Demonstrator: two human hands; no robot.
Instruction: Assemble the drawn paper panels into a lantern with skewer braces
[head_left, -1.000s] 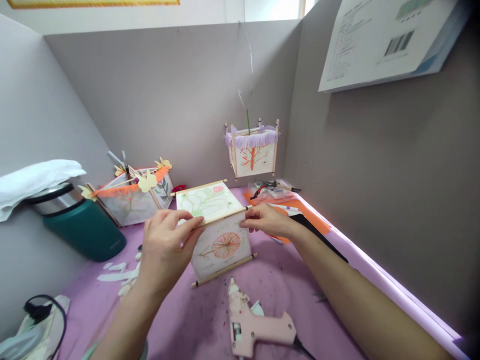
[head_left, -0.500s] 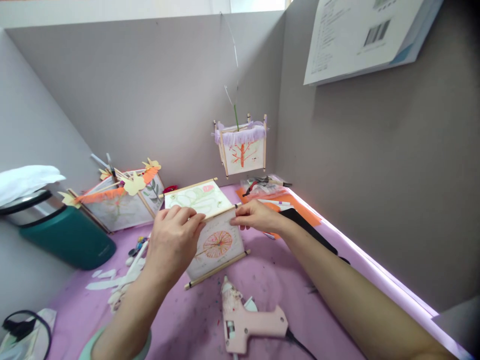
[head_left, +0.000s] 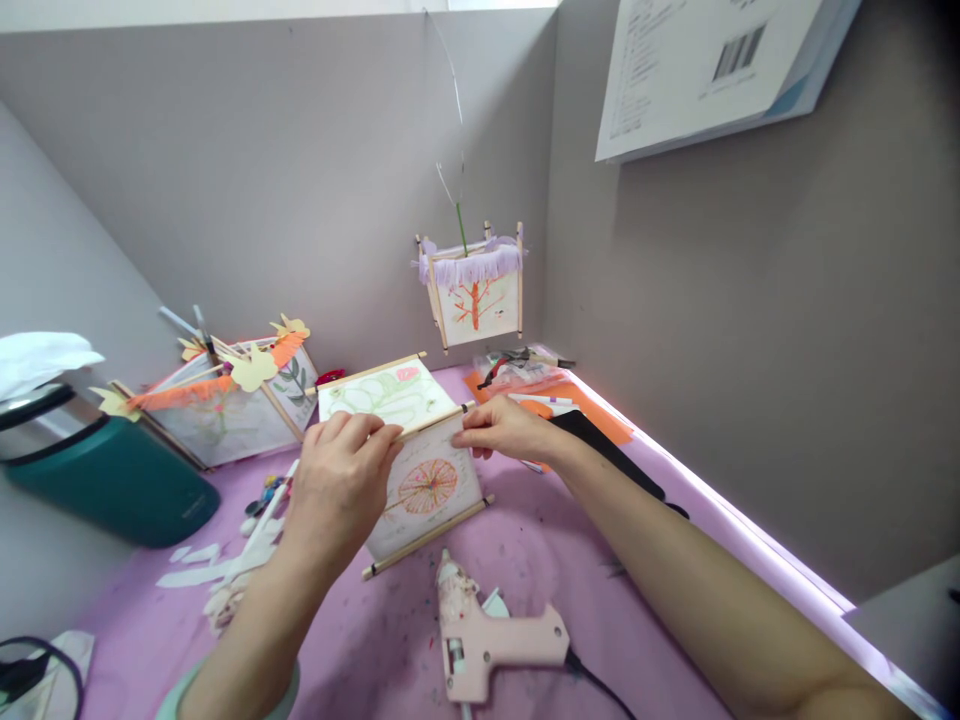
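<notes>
Both my hands grip a paper lantern frame [head_left: 431,485], made of drawn paper panels joined by thin wooden sticks. One panel shows an orange round tree; the panel behind it has green lines and a pink flower. My left hand [head_left: 341,480] is closed on the left part of the middle stick, hiding that end. At the stick's right end, my right hand [head_left: 499,428] pinches stick and paper between thumb and fingers. In front of the frame, a pink hot glue gun [head_left: 487,640] lies on the purple tabletop, its nozzle pointing towards the lower stick.
A teal bottle [head_left: 120,480] and a finished lantern [head_left: 232,420] with orange fringe stand at the left. Another lantern [head_left: 480,305] hangs from a wire near the corner. White scraps [head_left: 202,575] lie by my left forearm; orange paper [head_left: 604,410] and a black flat object [head_left: 611,455] lie right.
The view has shifted slightly, so everything sits a little further left. Both hands keep their hold on the lantern frame, with hardly any other movement.
</notes>
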